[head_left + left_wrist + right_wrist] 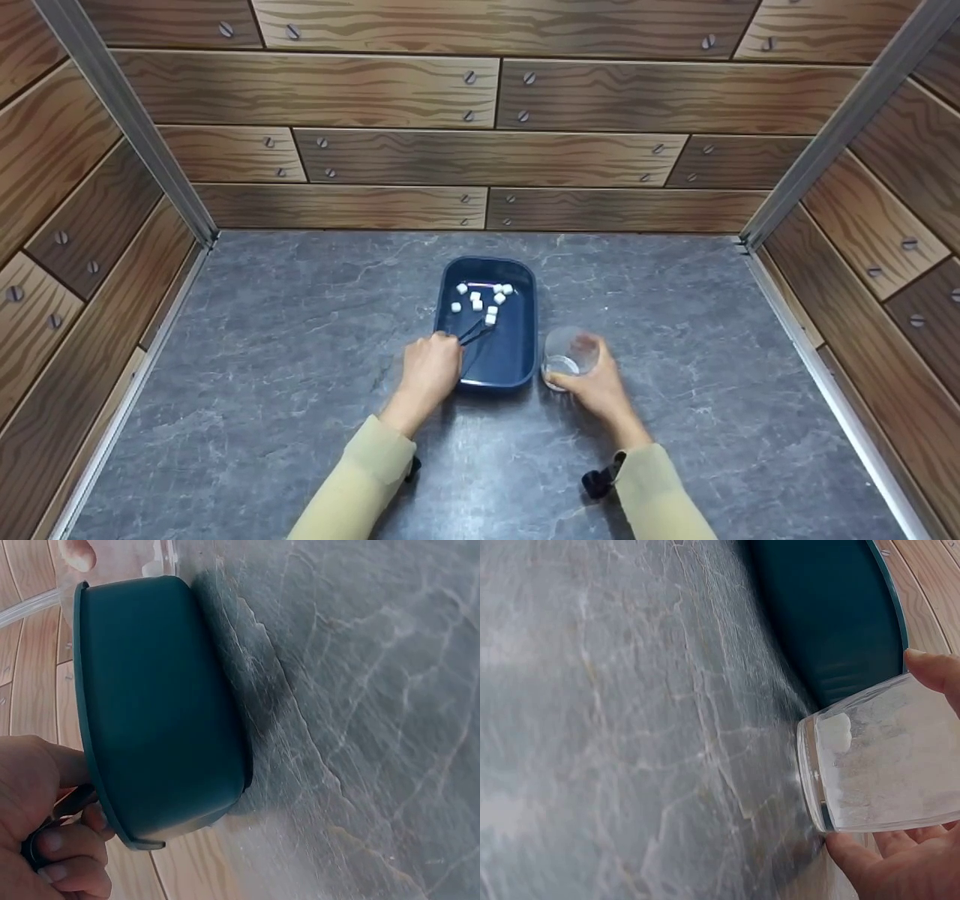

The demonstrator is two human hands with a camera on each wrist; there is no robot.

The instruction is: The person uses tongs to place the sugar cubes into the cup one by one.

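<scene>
My left hand (429,366) grips dark tongs (474,332) over the near left rim of a dark blue rectangular tray (499,367). The tongs' tips are right at a white cube (490,320), close to another one. Several more white cubes lie loose in the far half of the tray. In the left wrist view, the tongs' handle (75,801) shows between thumb and fingers. My right hand (602,384) holds a clear cup (561,341) upright on the table, just right of the tray. Inside the cup, a white piece (838,733) sits at the bottom.
The grey marbled tabletop (315,322) stretches out on both sides of the tray. Wood-patterned panels (390,157) stand at the back, left and right, with grey metal posts (817,142) at the back corners.
</scene>
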